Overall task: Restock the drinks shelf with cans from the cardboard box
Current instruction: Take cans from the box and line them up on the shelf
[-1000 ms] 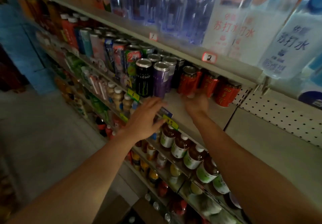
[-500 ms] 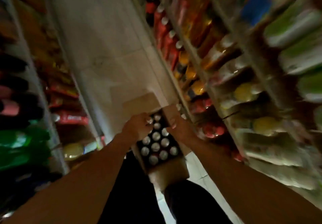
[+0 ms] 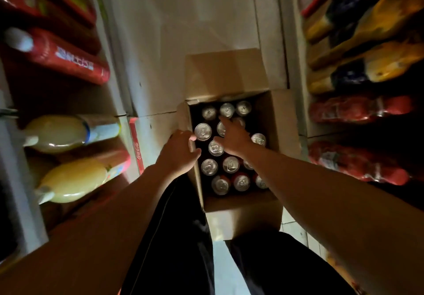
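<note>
Cardboard box (image 3: 280, 120) on the floor, cans (image 3: 230, 164) upright under both hands.
Right hand (image 3: 232, 137), fingers spread, hovers nearest; left hand (image 3: 177, 152) grips the rim.

An open cardboard box (image 3: 276, 120) on the floor holds upright silver-topped cans (image 3: 209, 166).

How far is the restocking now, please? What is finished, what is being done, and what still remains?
Done: the cardboard box stands open on the floor, and dark gaps among its cans suggest some are out. In hand: the left hand grips the box's left wall, and the right hand reaches over the cans with straight fingers, holding none. Left: many cans remain in the box. The drinks shelf itself is out of view.
</note>
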Motion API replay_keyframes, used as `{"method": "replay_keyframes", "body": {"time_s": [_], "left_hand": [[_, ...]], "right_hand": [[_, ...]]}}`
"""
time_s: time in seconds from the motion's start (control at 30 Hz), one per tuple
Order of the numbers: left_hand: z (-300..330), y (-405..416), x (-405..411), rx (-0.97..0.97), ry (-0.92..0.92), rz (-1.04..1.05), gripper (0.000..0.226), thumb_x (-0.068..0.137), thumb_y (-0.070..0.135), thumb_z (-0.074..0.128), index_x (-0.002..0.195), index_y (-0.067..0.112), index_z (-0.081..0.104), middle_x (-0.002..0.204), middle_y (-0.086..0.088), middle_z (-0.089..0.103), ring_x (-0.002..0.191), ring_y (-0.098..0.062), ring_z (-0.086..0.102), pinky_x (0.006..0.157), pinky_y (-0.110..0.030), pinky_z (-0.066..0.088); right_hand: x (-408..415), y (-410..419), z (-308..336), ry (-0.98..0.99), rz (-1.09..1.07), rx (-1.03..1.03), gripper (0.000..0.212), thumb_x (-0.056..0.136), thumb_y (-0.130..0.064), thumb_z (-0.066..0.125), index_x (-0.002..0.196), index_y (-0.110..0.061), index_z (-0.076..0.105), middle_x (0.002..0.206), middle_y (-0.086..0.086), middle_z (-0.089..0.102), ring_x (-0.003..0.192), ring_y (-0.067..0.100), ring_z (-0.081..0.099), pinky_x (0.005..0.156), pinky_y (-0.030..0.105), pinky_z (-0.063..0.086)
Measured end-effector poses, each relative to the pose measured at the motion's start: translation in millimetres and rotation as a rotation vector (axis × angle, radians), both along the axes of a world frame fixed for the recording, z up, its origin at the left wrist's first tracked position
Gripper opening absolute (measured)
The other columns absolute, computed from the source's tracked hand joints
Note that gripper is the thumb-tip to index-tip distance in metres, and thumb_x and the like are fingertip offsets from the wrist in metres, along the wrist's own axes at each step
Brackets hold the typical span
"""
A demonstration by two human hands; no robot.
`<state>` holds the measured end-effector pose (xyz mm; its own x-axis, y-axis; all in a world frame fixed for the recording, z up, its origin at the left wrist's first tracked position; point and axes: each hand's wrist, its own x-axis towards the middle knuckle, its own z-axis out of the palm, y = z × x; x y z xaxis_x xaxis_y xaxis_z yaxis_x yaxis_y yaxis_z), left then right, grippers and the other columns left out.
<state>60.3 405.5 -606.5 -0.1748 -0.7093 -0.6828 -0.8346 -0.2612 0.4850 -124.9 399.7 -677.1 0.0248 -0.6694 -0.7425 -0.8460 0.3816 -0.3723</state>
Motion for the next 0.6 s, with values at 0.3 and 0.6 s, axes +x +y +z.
{"method": "replay_keyframes", "body": {"time_s": [0.3, 0.6], "left_hand": [[-8.7, 6.3, 4.7, -0.045, 0.076, 0.080, 0.038, 0.083, 0.027, 0.069, 0.119, 0.020, 0.058, 0.122, 0.000, 0.053, 0.105, -0.021, 0.058, 0.094, -0.033, 0.047], [210.8, -105.2, -74.9, -0.016, 0.424, -0.309, 0.093, 0.054, 0.021, 0.093, 0.136, 0.021, 0.050, 0.130, 0.003, 0.057, 0.116, -0.010, 0.055, 0.100, -0.024, 0.043]], "right_hand": [[-0.9, -7.8, -3.0, -0.053, -0.139, -0.141, 0.053, 0.089, -0.014, 0.060, 0.140, -0.021, 0.049, 0.121, 0.017, 0.059, 0.112, 0.032, 0.054, 0.087, 0.029, 0.041], [-68.7, -49.6, 286.2, -0.552, -0.676, -0.284, 0.026, 0.078, -0.022, 0.054, 0.101, -0.025, 0.065, 0.086, -0.006, 0.065, 0.070, 0.009, 0.062, 0.054, 0.028, 0.050]]}}
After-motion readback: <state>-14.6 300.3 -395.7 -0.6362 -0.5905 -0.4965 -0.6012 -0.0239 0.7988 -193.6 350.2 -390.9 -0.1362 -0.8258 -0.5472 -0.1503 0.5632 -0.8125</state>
